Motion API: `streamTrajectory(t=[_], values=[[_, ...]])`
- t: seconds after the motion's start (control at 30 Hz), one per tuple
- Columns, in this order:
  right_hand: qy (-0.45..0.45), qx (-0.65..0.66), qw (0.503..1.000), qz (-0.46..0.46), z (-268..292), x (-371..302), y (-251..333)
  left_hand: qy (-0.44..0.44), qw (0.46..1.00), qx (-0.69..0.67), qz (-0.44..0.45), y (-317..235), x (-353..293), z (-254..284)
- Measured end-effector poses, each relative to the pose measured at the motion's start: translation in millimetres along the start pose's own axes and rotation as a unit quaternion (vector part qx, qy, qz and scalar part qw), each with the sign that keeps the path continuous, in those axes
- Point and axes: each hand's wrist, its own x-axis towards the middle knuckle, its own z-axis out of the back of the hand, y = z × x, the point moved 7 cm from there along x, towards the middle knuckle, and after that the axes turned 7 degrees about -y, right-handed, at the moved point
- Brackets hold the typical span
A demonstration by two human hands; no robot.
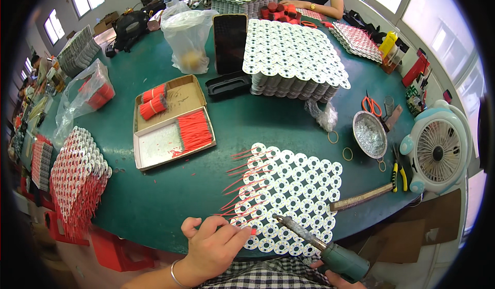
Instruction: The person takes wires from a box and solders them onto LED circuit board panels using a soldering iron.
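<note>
The left hand (212, 248) pinches a red wire (253, 232) over the disc sheet (293, 198); the right hand (338, 279) clasps a soldering iron (337, 257).

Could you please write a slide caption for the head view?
Left hand at red wires on a sheet of white ring-shaped boards, right hand holding a green-handled soldering iron over it.
</note>
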Motion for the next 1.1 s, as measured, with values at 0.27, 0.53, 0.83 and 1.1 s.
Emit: streamTrajectory(t=[0.27, 0.53, 0.83, 1.1], values=[[0.006, -0.148, 0.989, 0.003, -6.0, -26.0, -33.9, -0.007, 1.000, -0.015, -0.011, 1.9, -3.9, -8.2], [-0.021, -0.083, 0.996, -0.014, -10.0, -26.3, -33.4, -0.031, 0.999, -0.012, -0.026, -0.9, -4.4, -10.1], [-0.043, -0.019, 0.999, -0.028, -11.9, -29.9, -39.2, -0.035, 0.999, -0.017, -0.018, 1.5, -5.1, -9.8], [-0.005, -0.080, 0.996, -0.045, -13.8, -39.8, -61.9, -0.034, 0.999, -0.016, -0.025, -0.3, -5.0, -10.5]])
